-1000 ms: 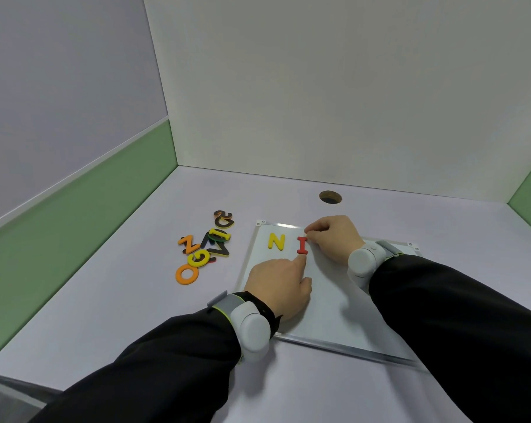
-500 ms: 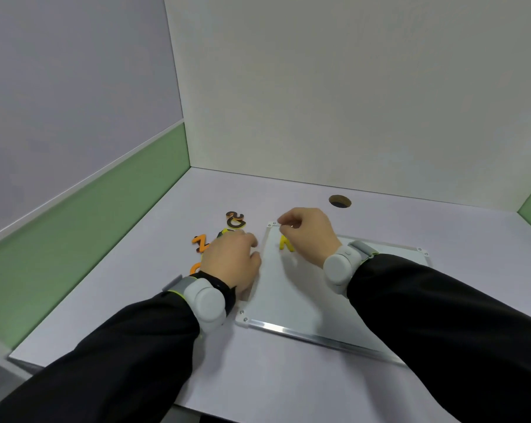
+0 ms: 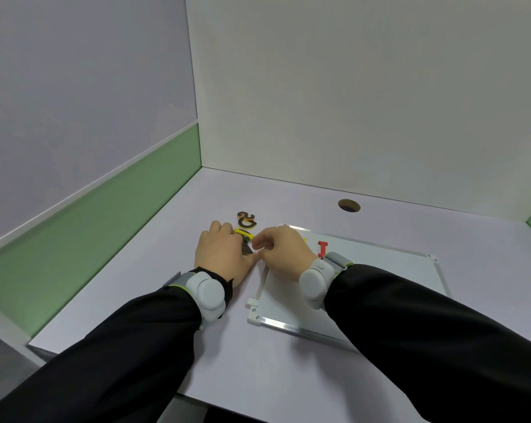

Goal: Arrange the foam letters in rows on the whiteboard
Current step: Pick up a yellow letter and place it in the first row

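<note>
whiteboard (image 3: pixel 364 270): we see a smooth, faintly glossy white face, metal-looking edge strip, white plastic corners
red letter (image 3: pixel 322 249): matt, on the whiteboard
sleeves (image 3: pixel 425 325): we read black matt cloth
wrist bands (image 3: pixel 207 293): smooth grey, perhaps plastic

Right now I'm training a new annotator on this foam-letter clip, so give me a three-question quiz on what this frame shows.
1. True or false: the red letter lies on the whiteboard.
2. Where does the brown ampersand lie? A) on the whiteboard B) on the desk, left of the whiteboard C) in the right hand
3. Fill in: the left hand rests over the loose pile of letters, and the one showing at its fingertips is coloured ____.

Key: 1 true; 2 B; 3 yellow.
</note>
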{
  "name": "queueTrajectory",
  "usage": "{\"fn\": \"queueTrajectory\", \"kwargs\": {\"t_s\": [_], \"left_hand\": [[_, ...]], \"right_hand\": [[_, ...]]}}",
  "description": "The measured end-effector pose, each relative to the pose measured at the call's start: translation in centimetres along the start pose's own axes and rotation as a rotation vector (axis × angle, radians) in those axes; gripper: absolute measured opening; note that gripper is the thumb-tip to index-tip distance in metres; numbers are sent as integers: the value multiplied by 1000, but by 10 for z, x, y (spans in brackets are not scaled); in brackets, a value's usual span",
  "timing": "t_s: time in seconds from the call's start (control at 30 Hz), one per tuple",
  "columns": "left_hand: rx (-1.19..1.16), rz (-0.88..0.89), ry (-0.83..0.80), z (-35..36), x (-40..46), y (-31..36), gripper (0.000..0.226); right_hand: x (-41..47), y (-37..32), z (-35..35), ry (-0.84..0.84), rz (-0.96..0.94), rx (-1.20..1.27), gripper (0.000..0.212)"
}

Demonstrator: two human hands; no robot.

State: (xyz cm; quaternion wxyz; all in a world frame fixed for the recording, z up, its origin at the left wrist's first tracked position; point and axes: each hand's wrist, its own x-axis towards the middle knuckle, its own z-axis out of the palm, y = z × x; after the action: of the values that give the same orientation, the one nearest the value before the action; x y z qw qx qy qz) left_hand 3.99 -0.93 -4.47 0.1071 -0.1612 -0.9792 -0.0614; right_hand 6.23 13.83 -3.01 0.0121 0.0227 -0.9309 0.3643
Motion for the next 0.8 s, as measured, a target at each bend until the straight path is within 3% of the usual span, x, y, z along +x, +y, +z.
{"fn": "queueTrajectory", "kwargs": {"t_s": [0.13, 0.37, 0.57, 0.8], "left_hand": [[3, -10, -6, 1, 3, -2, 41], [15, 14, -24, -5, 7, -6, 27], [-191, 18, -22, -13, 3, -4, 7], [-308, 53, -13, -27, 0, 16, 9]], "right_hand": [[-3, 1, 3, -22, -9, -30, 35], [-7, 1, -11, 86, 36, 61, 30], [-10, 9, -19, 120, 54, 111, 28], [-21, 1, -25, 53, 43, 352, 19]]}}
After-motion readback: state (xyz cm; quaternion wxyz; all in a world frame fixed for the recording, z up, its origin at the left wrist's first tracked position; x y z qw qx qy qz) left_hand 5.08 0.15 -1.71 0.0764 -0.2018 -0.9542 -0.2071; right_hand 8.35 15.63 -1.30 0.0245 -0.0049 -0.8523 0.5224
